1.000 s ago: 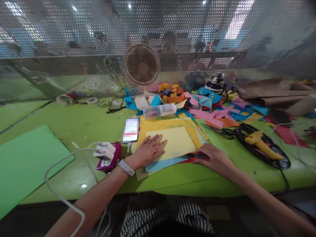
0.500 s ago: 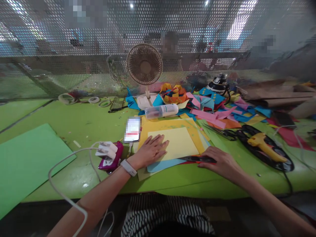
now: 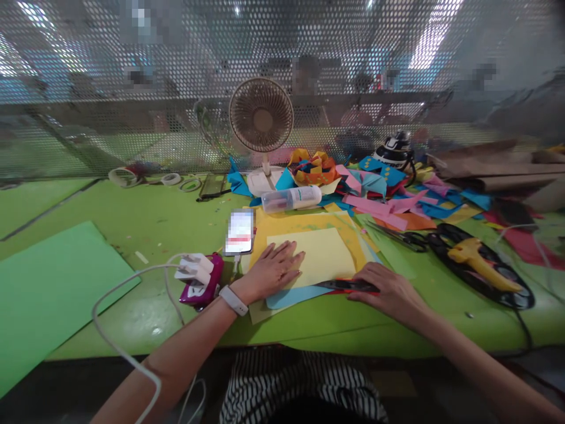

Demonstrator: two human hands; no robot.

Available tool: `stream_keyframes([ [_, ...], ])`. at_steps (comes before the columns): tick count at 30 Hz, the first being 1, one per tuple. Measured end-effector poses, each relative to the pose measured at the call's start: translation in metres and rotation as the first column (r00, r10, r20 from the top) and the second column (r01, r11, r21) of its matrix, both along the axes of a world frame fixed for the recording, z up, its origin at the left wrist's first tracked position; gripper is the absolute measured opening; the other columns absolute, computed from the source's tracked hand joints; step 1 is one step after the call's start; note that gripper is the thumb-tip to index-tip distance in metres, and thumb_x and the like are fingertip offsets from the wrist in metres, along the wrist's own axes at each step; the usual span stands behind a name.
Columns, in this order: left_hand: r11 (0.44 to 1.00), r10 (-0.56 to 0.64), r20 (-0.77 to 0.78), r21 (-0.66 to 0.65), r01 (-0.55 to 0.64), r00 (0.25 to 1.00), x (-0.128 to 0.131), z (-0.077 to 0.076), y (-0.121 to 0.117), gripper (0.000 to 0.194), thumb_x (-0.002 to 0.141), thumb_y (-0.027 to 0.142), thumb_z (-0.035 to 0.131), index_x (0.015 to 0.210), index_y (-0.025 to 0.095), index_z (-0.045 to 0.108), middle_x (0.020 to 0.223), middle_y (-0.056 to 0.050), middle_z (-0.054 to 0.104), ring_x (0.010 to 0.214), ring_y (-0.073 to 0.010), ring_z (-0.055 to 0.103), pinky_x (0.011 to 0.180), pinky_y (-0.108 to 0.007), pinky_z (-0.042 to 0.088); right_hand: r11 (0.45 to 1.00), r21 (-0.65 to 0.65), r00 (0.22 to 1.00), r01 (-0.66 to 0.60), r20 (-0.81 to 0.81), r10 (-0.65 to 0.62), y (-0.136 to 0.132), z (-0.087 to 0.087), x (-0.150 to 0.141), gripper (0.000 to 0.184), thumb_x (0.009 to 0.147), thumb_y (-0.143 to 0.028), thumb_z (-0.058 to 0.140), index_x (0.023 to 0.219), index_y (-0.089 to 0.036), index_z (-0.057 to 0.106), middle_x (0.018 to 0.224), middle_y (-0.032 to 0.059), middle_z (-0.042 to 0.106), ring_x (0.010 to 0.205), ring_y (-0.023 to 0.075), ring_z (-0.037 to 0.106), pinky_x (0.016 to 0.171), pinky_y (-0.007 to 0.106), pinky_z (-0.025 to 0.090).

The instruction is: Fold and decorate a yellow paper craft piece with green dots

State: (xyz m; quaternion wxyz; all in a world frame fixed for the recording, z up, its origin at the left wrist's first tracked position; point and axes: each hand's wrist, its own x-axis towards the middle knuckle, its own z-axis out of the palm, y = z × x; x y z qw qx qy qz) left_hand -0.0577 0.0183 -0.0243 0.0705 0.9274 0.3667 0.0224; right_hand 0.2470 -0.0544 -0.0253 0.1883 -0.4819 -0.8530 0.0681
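My left hand (image 3: 274, 268) lies flat with fingers spread on a pale yellow paper sheet (image 3: 329, 250), pressing its left side. My right hand (image 3: 388, 290) is closed around a slim black tool (image 3: 348, 285) with a pointed tip and red-orange edging; its exact kind I cannot make out. The tool lies along the sheet's near edge, tip toward my left hand. A light blue sheet (image 3: 286, 297) shows under the pale yellow one. Beneath them is a larger orange-yellow sheet (image 3: 304, 222) with green marks.
Left are a phone (image 3: 239, 231), a purple power adapter (image 3: 207, 284) with a white cable, and a green sheet (image 3: 66, 294). Behind stand a fan (image 3: 262, 118) and a lying bottle (image 3: 304, 197). Right are scissors (image 3: 412, 239), a yellow glue gun (image 3: 481, 265) and paper scraps (image 3: 384, 209).
My right hand and the black tool have slid slightly left along the sheet's near edge. My left hand stays on the paper. The whole view has shifted a little.
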Motion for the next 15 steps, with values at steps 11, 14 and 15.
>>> stream_keyframes([
  [11,1.0,0.004,-0.004,-0.003,-0.004,1.0,0.0,0.001,-0.001,0.052,0.096,0.052,0.02,0.144,0.031,0.023,0.153,-0.001,0.016,0.14,-0.0188,0.012,0.112,-0.043,0.011,0.999,-0.033,1.0,-0.012,-0.016,0.011,-0.002,0.0,-0.009,0.027,0.083,-0.047,0.059,0.091,-0.021,0.063,0.083,0.0043,0.061,0.081,0.0201,0.058,0.07,0.032,0.046],
  [14,1.0,0.004,-0.006,-0.016,-0.005,1.0,0.0,0.001,-0.001,0.052,0.096,0.052,0.02,0.144,0.032,0.023,0.153,-0.001,0.015,0.14,-0.0189,0.012,0.112,-0.044,0.011,1.0,-0.021,1.0,-0.01,-0.009,0.01,0.0,0.002,-0.018,0.027,0.083,-0.046,0.059,0.09,-0.021,0.063,0.082,0.0044,0.061,0.081,0.0201,0.058,0.07,0.031,0.046],
  [15,1.0,0.005,-0.005,-0.019,-0.005,1.0,0.0,0.001,-0.001,0.052,0.096,0.052,0.02,0.143,0.031,0.024,0.153,-0.001,0.015,0.14,-0.019,0.012,0.112,-0.044,0.011,1.0,-0.02,1.0,-0.018,-0.009,0.017,0.001,0.003,-0.021,0.026,0.083,-0.046,0.059,0.09,-0.021,0.063,0.083,0.0044,0.061,0.081,0.0199,0.058,0.069,0.031,0.046],
])
